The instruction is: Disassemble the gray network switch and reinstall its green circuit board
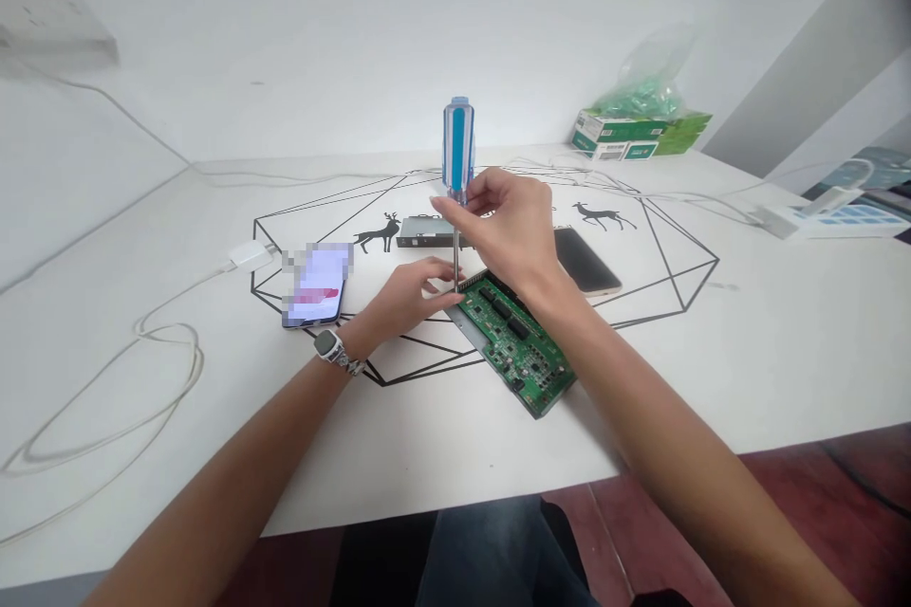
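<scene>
A screwdriver (458,147) with a clear and blue handle stands upright, its tip at the far left corner of a green circuit board (523,346). My right hand (516,223) is closed on it, thumb and fingers pinching the lower handle and top of the shaft. At that same corner, my left hand (409,294) has its thumb and fingertips drawn together around the shaft's lower end. Whatever lies between those fingertips is too small to make out. The board rests on a grey metal plate (466,330), partly covered by my right forearm.
A lit phone (318,285) lies left, near a white charger plug (249,254) and its looped cable. Behind the hands sits a flat metal box (419,232). A dark-screened phone (585,261) lies right. Green boxes (619,128) stand by the wall; a power strip (832,218) is far right.
</scene>
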Motion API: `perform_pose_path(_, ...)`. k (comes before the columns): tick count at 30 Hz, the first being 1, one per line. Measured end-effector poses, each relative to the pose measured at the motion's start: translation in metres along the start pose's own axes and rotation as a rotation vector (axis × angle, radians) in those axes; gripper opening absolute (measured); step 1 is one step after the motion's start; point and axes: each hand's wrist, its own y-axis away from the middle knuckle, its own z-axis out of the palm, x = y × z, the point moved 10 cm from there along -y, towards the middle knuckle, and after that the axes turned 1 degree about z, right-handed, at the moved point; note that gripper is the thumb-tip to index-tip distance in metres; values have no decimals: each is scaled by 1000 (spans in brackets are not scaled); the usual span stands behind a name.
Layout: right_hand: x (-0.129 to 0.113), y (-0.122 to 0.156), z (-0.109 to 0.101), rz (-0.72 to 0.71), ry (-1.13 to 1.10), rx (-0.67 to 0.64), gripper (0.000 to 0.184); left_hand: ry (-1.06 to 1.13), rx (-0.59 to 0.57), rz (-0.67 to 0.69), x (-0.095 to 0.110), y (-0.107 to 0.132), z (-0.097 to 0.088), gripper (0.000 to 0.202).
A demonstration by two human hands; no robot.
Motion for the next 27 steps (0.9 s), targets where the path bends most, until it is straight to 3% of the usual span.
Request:
perform_pose_path(3, 0, 0, 1, 21, -55, -51, 28, -75, -94, 3, -5, 3, 2, 19)
perform_pose_path(11, -1, 3, 25, 16, -383, -421, 35, -151, -109, 34, -6, 3, 2, 23)
perform_pose_path(13, 7, 2, 23, 49, -425, -398, 36, -158, -117, 56, -8, -3, 5, 26)
perform_pose_path(19, 33, 4, 10, 149, -443, -97, 42, -113, -142, 70, -16, -16, 14, 32)
perform_pose_path(21, 35, 3, 10, 164, -456, -77, 42, -100, -132, 69, -16, -16, 14, 32)
perform_pose_path(23, 32, 0, 13, 150, -472, -139, 41, -106, -129, 65, -16, -15, 13, 32)
perform_pose_path(27, 12, 0, 26, 89, -520, -418, 37, -131, -129, 48, -18, -13, 14, 34)
